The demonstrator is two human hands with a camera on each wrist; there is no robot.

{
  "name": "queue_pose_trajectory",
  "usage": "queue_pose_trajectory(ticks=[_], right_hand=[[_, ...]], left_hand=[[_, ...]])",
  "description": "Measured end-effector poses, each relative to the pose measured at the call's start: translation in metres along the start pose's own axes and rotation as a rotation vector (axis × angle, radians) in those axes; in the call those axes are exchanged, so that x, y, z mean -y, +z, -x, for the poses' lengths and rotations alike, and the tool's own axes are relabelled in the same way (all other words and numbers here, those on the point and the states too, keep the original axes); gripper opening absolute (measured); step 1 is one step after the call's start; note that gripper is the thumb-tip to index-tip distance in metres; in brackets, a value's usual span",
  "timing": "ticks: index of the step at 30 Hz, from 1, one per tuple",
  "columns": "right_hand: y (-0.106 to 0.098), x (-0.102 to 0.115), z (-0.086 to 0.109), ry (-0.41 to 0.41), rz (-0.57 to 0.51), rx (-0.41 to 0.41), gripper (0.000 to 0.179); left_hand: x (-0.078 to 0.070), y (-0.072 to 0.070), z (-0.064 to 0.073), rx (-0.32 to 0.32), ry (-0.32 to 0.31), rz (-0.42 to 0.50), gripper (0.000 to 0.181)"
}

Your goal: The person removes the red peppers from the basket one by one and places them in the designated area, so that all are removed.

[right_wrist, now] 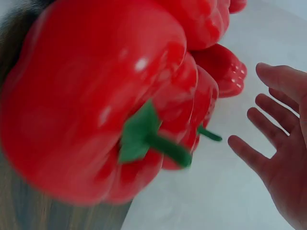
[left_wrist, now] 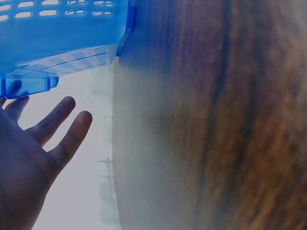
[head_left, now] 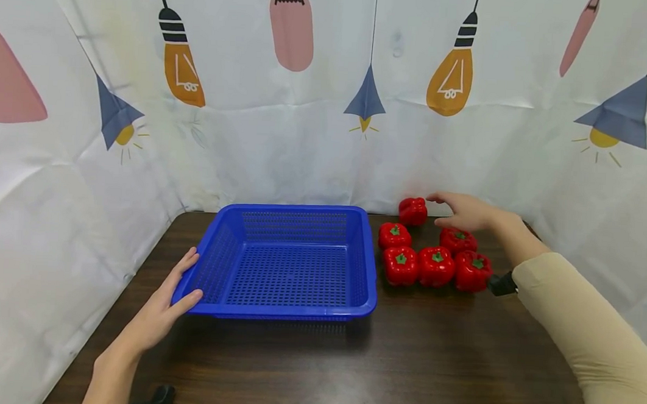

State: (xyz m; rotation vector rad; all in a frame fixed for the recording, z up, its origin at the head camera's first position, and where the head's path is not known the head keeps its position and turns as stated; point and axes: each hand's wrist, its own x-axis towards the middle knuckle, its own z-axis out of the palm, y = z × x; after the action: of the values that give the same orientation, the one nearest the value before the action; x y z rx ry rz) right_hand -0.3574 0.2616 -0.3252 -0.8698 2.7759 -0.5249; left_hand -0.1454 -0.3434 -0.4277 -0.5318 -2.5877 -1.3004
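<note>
A blue plastic basket (head_left: pixel 287 313) with mesh walls stands on the table, nothing inside it. At its left rim rests my left hand (head_left: pixel 158 312), thumb near the front corner. The left wrist view shows that hand's fingers (left_wrist: pixel 76 132) straight and spread beside the basket (left_wrist: pixel 57 43). My right hand (head_left: pixel 465 212) reaches over the back of the pepper group, its fingers apart and holding nothing. Its fingertips are just right of the rearmost red bell pepper (head_left: pixel 412 211), which lies on its side. In the right wrist view, a pepper (right_wrist: pixel 86 96) with a green stem fills the foreground.
Several more red bell peppers (head_left: pixel 435 266) stand close together right of the basket, stems up. Behind the dark wooden table (head_left: pixel 403 365) hangs a white curtain (head_left: pixel 304 146) printed with lamps and bulbs, and it also runs along both sides.
</note>
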Motion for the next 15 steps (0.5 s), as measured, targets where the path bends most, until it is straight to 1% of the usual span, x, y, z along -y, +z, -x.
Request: queue_pose_trajectory(ticks=[4,7,10,15], right_hand=[[0.002,0.001,-0.015,0.034,-0.016,0.042,0.062],[0.005,0.001,-0.025,0.057,-0.032,0.053,0.064],[0.008,0.001,-0.033,0.062,-0.035,0.053,0.064],[0.013,0.0,-0.043,0.027,-0.022,0.07,0.068]], left_hand=[[0.0,-0.001,-0.001,-0.001,0.002,-0.002,0.071],[0.001,-0.001,-0.001,-0.003,0.005,-0.004,0.071],[0.001,0.0,-0.001,-0.001,0.004,-0.004,0.071],[0.001,0.0,0.0,-0.007,0.005,-0.003,0.071]])
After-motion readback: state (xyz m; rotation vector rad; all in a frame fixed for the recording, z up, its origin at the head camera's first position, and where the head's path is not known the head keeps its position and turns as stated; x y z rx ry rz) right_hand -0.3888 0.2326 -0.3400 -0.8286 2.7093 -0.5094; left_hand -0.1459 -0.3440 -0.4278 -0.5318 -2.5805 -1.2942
